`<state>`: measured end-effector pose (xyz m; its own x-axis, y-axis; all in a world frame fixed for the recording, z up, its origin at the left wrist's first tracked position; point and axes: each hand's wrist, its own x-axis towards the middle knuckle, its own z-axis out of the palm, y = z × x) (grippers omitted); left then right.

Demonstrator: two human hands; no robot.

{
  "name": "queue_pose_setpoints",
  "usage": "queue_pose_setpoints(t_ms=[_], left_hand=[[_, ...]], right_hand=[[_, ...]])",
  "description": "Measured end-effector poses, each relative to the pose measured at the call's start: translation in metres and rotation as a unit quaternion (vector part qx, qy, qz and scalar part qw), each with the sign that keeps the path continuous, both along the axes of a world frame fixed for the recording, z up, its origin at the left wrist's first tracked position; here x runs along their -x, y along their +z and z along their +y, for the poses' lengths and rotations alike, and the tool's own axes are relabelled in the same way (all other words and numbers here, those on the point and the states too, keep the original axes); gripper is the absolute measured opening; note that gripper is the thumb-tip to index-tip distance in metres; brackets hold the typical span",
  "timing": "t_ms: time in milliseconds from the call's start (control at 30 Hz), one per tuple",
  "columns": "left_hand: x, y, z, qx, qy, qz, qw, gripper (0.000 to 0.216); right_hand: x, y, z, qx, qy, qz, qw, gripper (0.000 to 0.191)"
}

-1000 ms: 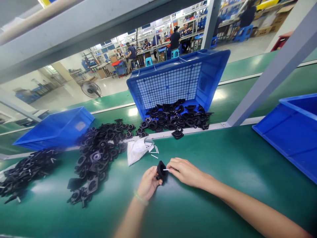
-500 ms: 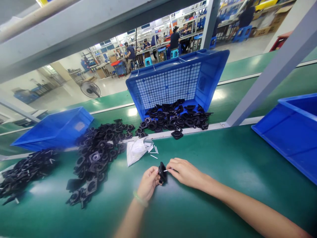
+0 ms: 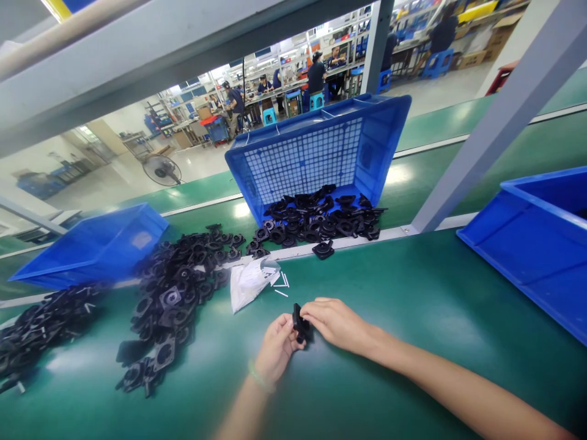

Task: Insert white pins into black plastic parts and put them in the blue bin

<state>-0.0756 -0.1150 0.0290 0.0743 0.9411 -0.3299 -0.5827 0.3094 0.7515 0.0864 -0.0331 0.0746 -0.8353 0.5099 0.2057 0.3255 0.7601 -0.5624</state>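
My left hand [image 3: 277, 347] grips a black plastic part [image 3: 299, 324] by its edge, holding it upright above the green work surface. Against the open face of that part, the fingertips of my right hand [image 3: 332, 321] are pinched together. The thin white pin that showed in this pinch a moment ago is hidden now behind the fingers. Beyond my hands lies a clear plastic bag [image 3: 250, 284] of white pins, with several loose pins [image 3: 282, 281] spilled at its mouth.
A tipped blue crate [image 3: 385, 146] spills black parts [image 3: 316, 217] at the back. More black parts [image 3: 178, 293] are heaped on the left, with parts bearing white pins [image 3: 50, 321] further left. Blue bins stand left [image 3: 96, 244] and right [image 3: 518, 244]. A grey post [image 3: 486, 128] slants on the right.
My right fingertips have moved left, right up to the black part, and the white pin between them has gone out of sight. My left hand still holds the part.
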Motion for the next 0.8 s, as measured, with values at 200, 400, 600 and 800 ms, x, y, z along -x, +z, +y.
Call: queue_pose_setpoints(t_ms=[200, 400, 600, 800], left_hand=[[0.001, 0.004, -0.001, 0.004, 0.043, -0.033, 0.999, 0.033], [0.002, 0.004, -0.003, -0.001, 0.027, -0.027, 0.999, 0.032], [0.002, 0.007, -0.003, -0.041, 0.022, 0.032, 0.998, 0.028], [0.018, 0.008, -0.003, -0.099, 0.095, 0.299, 0.944, 0.022]], right_hand=[[0.002, -0.005, -0.001, 0.049, -0.011, 0.087, 0.995, 0.021], [0.003, -0.004, -0.009, 0.069, -0.014, 0.124, 0.990, 0.023], [0.001, 0.001, -0.006, 0.050, -0.004, 0.075, 0.996, 0.019], [-0.005, 0.007, 0.004, 0.038, -0.052, 0.081, 0.995, 0.014]])
